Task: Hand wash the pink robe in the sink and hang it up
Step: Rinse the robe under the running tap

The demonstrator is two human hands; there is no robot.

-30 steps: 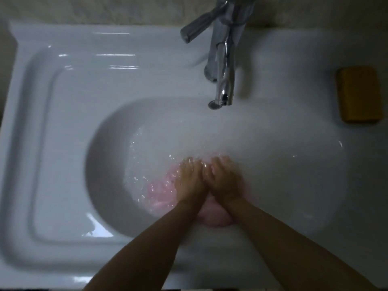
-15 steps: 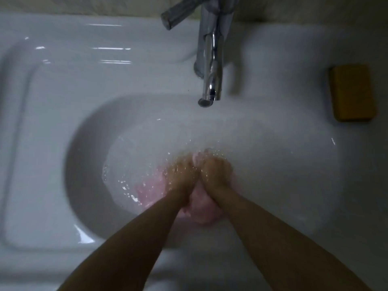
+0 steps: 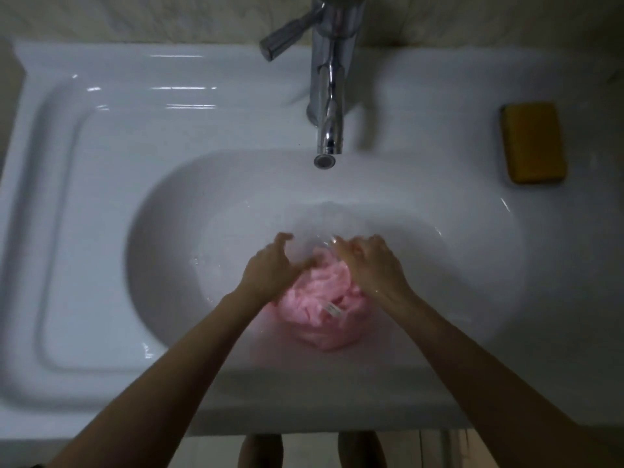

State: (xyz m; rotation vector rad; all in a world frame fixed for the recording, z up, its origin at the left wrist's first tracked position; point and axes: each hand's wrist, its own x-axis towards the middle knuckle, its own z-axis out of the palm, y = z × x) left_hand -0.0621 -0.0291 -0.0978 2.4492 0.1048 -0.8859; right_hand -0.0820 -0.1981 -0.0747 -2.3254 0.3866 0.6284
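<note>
Pink bunched fabric robe (image 3: 320,312) sits wet in white ceramic sink (image 3: 162,238) — left hand (image 3: 270,270) and right hand (image 3: 371,265) flank it, fingers loosely spread, gripping nothing.

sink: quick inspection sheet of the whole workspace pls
surface: white sink, water in the basin
job's things: pink robe bunched in the basin near its front wall, white tag showing
clutter: yellow block on the right ledge
hands: left hand and right hand open, either side of the robe's top
cables: nothing seen
surroundings: tap over the basin, no stream seen; wall behind
</note>
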